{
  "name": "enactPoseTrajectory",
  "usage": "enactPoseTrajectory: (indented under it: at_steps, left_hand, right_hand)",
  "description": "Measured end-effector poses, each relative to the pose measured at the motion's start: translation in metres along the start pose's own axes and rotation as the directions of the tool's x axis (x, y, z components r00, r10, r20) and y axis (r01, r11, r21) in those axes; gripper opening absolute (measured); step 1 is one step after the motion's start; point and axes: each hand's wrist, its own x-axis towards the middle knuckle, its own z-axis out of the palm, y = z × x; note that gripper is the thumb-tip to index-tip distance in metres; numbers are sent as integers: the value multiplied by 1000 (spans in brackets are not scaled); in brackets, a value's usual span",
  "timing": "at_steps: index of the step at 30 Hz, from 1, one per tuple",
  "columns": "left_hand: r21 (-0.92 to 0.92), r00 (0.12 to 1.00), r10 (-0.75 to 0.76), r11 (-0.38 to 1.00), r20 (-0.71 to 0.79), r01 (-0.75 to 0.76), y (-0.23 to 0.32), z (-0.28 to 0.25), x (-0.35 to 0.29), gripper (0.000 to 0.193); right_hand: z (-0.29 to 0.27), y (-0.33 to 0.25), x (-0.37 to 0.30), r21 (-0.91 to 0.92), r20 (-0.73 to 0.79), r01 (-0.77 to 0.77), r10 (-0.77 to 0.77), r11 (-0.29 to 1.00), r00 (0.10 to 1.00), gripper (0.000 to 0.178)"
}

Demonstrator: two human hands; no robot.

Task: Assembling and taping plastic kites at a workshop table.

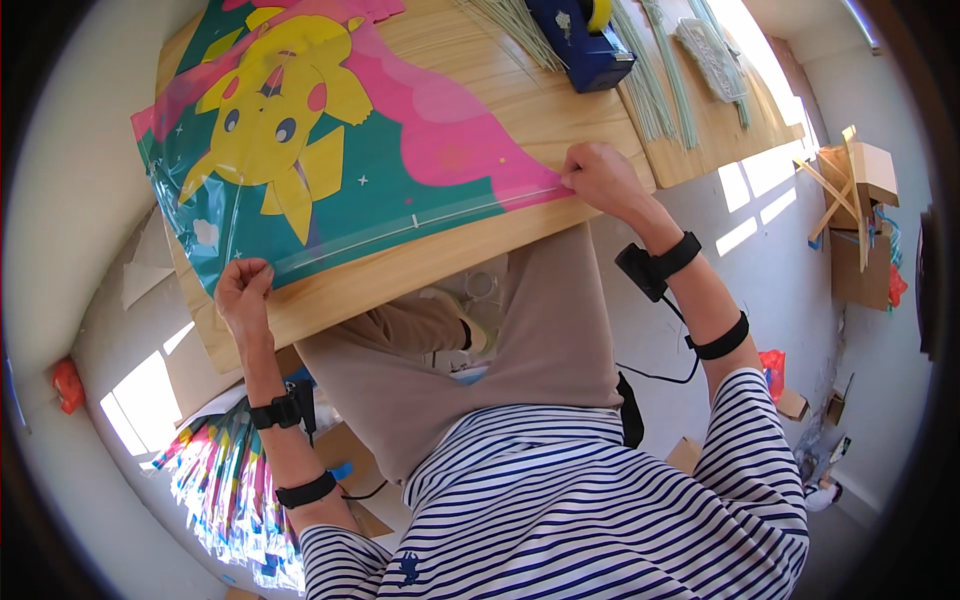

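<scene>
A thin, glossy plastic sheet (430, 130) lies on the wooden table, printed in teal and pink with a large yellow cartoon figure that appears upside down. Along its near edge runs a narrow clear strip (370, 240) with a fine white line in it. My left hand (245, 290) is closed in a pinch at the left end of this edge. At the right end, my right hand (603, 180) pinches the sheet's pink corner between thumb and fingers. Between my hands the edge looks stretched nearly straight.
A blue tape dispenser (585, 45) stands at the back of the table (440, 268). Bundles of thin pale sticks (672, 90) and a clear packet (710, 60) lie beside it. Many folded colourful sheets (235, 490) hang at lower left; cardboard boxes (862, 260) stand right.
</scene>
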Motion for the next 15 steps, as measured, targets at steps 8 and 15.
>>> enactPoseTrajectory:
  at_steps: [8,15]
  left_hand:
    - [27,1000,27,999,-5,-27,1,1,-1,9]
    - [62,999,30,998,-18,-29,3,0,-3,8]
  right_hand:
    - [6,-2,0,-18,-3,-3,3,1000,1000,13]
    - [11,-3,-1,-46,-33,30,-31,999,999,12]
